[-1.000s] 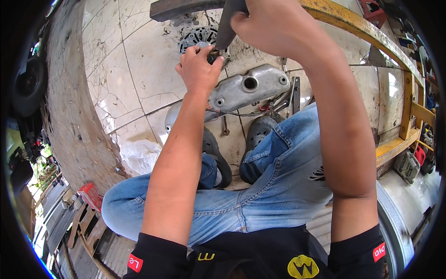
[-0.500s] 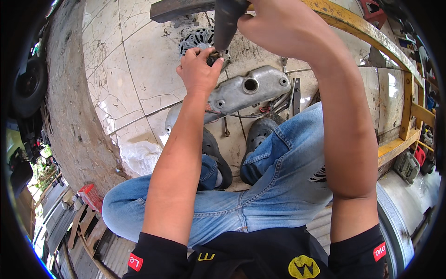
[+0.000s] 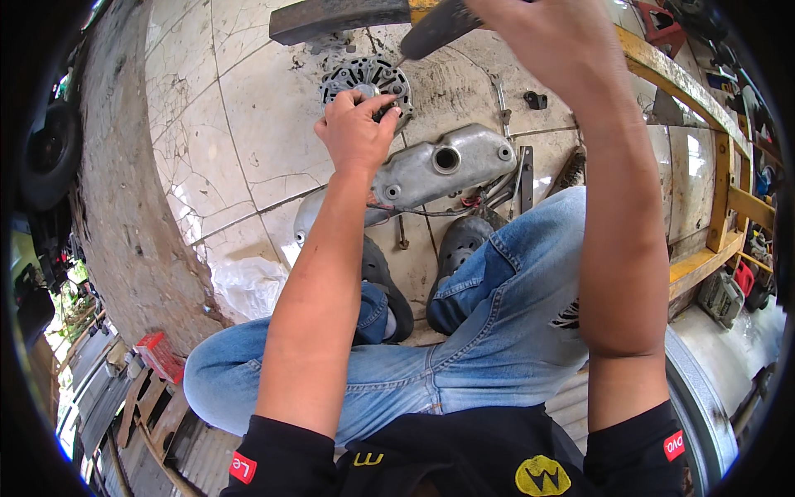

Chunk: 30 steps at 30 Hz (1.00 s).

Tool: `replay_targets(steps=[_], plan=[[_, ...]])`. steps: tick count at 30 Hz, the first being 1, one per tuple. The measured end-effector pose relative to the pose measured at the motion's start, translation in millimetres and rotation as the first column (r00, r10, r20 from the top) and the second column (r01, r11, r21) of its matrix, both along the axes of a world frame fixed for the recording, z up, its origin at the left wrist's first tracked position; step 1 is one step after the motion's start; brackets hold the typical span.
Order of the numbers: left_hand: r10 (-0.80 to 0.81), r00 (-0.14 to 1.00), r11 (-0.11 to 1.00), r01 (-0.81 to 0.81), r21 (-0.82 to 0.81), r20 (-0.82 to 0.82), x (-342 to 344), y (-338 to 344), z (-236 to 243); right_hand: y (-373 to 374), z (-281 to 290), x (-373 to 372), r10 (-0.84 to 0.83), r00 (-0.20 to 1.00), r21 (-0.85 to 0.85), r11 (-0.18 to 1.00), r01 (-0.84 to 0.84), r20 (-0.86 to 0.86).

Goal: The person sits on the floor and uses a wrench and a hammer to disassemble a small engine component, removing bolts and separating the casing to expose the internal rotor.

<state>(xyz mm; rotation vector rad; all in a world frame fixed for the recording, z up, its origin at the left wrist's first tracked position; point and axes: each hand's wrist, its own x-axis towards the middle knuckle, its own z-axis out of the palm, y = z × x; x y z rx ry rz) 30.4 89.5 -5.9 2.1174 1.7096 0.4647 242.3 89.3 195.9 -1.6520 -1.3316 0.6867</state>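
A round, slotted metal alternator housing (image 3: 358,73) lies on the tiled floor in front of me. My left hand (image 3: 356,124) is closed over its near side, the thumb and forefinger curled at the hub, where the fingers partly hide it. Up at the top edge my right hand (image 3: 546,41), slightly blurred, grips a dark tapered tool (image 3: 439,31) with a thin tip. That tip points down-left and is apart from the housing. How the fingers wrap the tool is partly cut off. Nearer to me lies a grey metal engine cover (image 3: 422,166) with a round hole.
A dark metal beam (image 3: 339,21) lies behind the housing. On the right are a wrench (image 3: 502,103), a small black bracket (image 3: 536,100) and a yellow metal frame (image 3: 704,257). A bolt (image 3: 403,234) lies between my shoes; a plastic bag (image 3: 248,286) is at left.
My right hand has lifted the tapered tool up and to the right, off the housing, and the tool now tilts more. My left hand has stayed on the housing.
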Motion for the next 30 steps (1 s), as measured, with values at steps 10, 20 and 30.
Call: replay_targets(steps=[10,20,30], plan=[[-0.024,0.999,0.997,0.026,0.068,-0.029,-3,-1,1,-12,13,4,-0.069,0.998,-0.002,0.998,0.069,0.007],[-0.078,0.996,0.983,0.084,0.161,-0.042,-7,-2,0,-7,3,9,-0.061,0.998,0.018,0.998,0.062,-0.026],[-0.058,0.998,0.987,0.063,0.146,-0.039,-5,-2,4,-4,6,9,-0.110,0.994,-0.032,0.993,0.110,0.018]])
